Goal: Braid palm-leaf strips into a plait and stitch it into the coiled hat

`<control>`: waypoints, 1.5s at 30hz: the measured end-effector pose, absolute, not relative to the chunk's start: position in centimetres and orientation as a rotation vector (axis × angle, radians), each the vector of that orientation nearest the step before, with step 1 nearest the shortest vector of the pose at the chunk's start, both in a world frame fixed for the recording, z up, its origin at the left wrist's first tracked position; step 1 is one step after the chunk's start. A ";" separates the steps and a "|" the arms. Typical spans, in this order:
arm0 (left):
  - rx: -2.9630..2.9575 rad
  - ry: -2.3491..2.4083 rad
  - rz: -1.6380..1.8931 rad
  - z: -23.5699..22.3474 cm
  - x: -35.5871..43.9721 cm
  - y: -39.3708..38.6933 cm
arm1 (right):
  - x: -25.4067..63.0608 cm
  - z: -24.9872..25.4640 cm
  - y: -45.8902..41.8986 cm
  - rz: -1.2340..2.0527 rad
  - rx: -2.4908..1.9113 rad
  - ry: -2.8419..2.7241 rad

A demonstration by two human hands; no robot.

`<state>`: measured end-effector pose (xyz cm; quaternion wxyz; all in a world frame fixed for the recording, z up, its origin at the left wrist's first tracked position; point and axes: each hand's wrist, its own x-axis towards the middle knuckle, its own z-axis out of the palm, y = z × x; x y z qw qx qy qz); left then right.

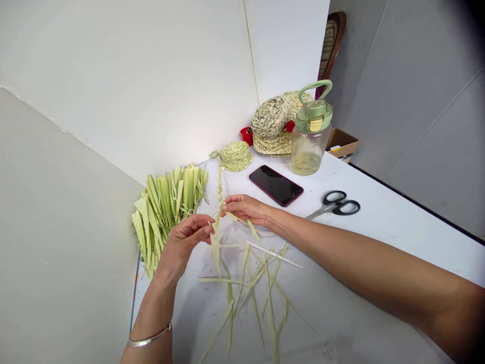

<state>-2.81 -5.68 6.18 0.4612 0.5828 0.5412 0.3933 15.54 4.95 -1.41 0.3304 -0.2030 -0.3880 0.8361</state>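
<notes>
While the braid (220, 182) extends from the pinch point toward the wall, its lower end faces the person; this orientation likely gives both hands direct access to the strands. The left hand (189, 235) is nearly closed, with thumb and forefinger appearing to pinch a pale strip (217, 253) just beside the braid's lower end. The right hand (246, 208) is likewise nearly closed, thumb and fingertips gripping that end, probably to prevent loosening. The short gap between the hands probably separates the strands. Whether the right hand's curled fingers also retain strands cannot be determined.

Loose strips (268, 298) lie scattered on the surface (390, 227) between the forearms, presumably for short reach. The leaf bundle (170, 202) rests beyond the left hand, apparently as accessible stock. The green coil (235, 156) sits by the braid's far end; a join is likely but not clearly visible. The scissors (331, 205) lie beyond the right forearm, near it. The phone (276, 185) and bottle (306, 159) stand farther back, seemingly to avoid obstructing the hands.
</notes>
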 end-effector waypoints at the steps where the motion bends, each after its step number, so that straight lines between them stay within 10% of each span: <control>1: 1.444 1.345 1.000 6.0 -2.4 -5.2 | 15.5 -1.5 5.0 2.185 -0.529 -1.016; 16: 1.536 1.495 1.223 1.4 -0.5 -1.6 | 15.6 -1.2 4.9 2.130 -0.530 -1.094; 28: 1.698 1.322 0.560 4.7 -2.2 -0.2 | 16.0 -1.0 5.2 1.947 -0.570 -1.386; 45: 1.774 1.508 0.857 -0.1 -1.1 -1.1 | 16.5 2.1 2.9 0.833 -1.095 -2.336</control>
